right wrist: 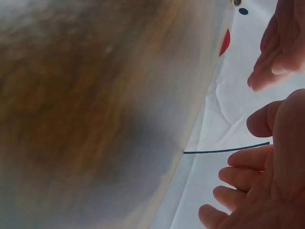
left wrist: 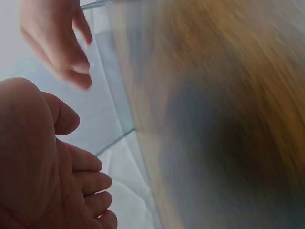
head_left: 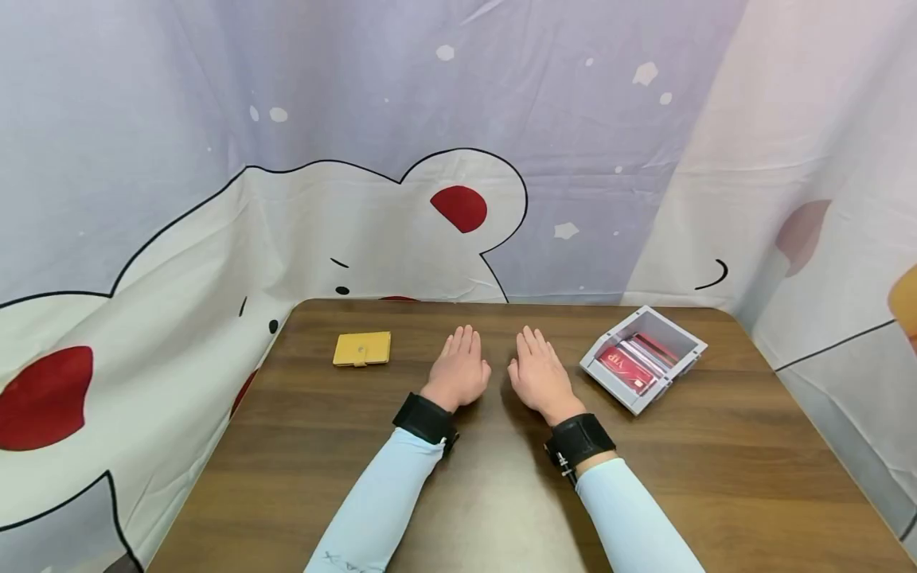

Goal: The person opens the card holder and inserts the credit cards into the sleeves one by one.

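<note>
Both hands are side by side near the middle of the table, backs up and fingers extended, holding nothing. My left hand (head_left: 458, 371) is nearest a small yellow wallet (head_left: 361, 348) with a snap strap, which lies a little way to its left. To the right of my right hand (head_left: 542, 376) is a grey open box (head_left: 610, 390), set at an angle, with red cards (head_left: 627, 368) inside, one marked VIP. In the left wrist view the left palm (left wrist: 28, 157) and loosely bent fingers show; the right wrist view shows the right palm (right wrist: 286, 157) likewise.
The brown wooden table (head_left: 286, 477) has rounded far corners. Behind it and along its sides hangs a patterned cloth (head_left: 358, 231) with cartoon shapes. Each wrist wears a black band (head_left: 582, 440) over or beside a pale blue sleeve (head_left: 637, 517).
</note>
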Demonstrator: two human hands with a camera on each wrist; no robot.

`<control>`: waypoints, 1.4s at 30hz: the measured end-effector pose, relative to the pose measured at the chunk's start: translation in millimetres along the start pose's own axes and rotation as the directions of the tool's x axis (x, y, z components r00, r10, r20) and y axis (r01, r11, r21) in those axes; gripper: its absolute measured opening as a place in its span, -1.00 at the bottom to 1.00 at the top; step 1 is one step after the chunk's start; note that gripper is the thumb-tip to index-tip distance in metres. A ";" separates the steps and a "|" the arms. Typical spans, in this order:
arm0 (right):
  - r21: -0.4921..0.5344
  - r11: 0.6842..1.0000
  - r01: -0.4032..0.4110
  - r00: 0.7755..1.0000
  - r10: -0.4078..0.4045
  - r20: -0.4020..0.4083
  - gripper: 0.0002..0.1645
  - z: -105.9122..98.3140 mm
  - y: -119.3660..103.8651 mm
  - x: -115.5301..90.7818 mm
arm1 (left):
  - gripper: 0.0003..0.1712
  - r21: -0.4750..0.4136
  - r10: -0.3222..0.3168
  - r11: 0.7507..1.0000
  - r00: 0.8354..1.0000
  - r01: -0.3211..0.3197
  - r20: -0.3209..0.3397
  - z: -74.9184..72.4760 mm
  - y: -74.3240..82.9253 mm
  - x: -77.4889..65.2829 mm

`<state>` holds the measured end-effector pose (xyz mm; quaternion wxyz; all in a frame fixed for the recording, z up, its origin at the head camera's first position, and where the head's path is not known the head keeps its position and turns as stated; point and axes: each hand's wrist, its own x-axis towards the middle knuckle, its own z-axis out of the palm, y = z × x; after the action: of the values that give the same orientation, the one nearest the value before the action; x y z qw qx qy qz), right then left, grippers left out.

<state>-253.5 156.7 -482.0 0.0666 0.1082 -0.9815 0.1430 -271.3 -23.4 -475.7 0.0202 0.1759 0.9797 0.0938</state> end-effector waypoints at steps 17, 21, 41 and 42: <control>0.094 0.996 -0.007 0.998 0.012 -0.055 -0.89 -34.4 42.3 -87.7 | -0.45 0.013 -0.165 0.986 0.986 0.165 0.020 -33.7 -172.8 -46.3; 0.100 0.995 0.006 0.999 -0.001 -0.049 -0.91 -37.1 43.4 -92.2 | -0.51 0.073 -0.095 0.993 0.996 0.095 -0.005 -32.8 -161.7 -58.9; 0.274 0.962 0.011 0.998 -0.028 0.058 -0.95 -27.6 19.7 -80.7 | -0.54 -0.087 0.272 0.960 0.960 -0.266 0.068 7.0 19.0 -68.3; 0.287 0.958 0.018 0.998 -0.036 0.060 -0.95 -26.0 18.2 -79.6 | -0.57 -0.084 0.274 0.960 0.960 -0.269 0.064 8.9 23.2 -67.4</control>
<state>-178.0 196.8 -475.0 0.0205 0.1346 -0.9505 0.2792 -199.5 -23.9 -479.5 0.0503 0.3113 0.9406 0.1256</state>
